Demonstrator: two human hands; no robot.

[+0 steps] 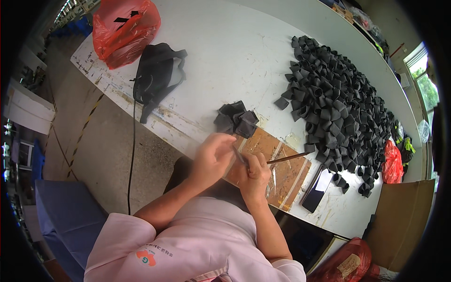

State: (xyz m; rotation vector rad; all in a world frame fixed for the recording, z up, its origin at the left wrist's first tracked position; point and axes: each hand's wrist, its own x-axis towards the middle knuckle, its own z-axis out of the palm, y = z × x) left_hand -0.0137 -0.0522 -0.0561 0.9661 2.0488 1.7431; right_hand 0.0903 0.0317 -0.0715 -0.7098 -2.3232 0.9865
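Both my hands meet over a brown board point(264, 142) at the table's near edge. My left hand point(212, 157) is curled, with thumb and fingers drawn together; what its fingertips grip, if anything, I cannot make out. Closed in a fist, my right hand point(255, 176) holds a thin brown stick point(287, 158) whose dark end points right. Between the hands shows a small dark grey strip point(240, 156), its ends partly hidden by fingers. Just beyond my left fingertips lies a small cluster of black folded fabric pieces point(237, 118).
A large heap of black fabric loops point(336, 101) covers the table's right side. A phone point(316, 190) lies right of the board. Far left are a red plastic bag point(124, 35) and a black fabric item point(157, 75). A cardboard box point(401, 225) stands at right.
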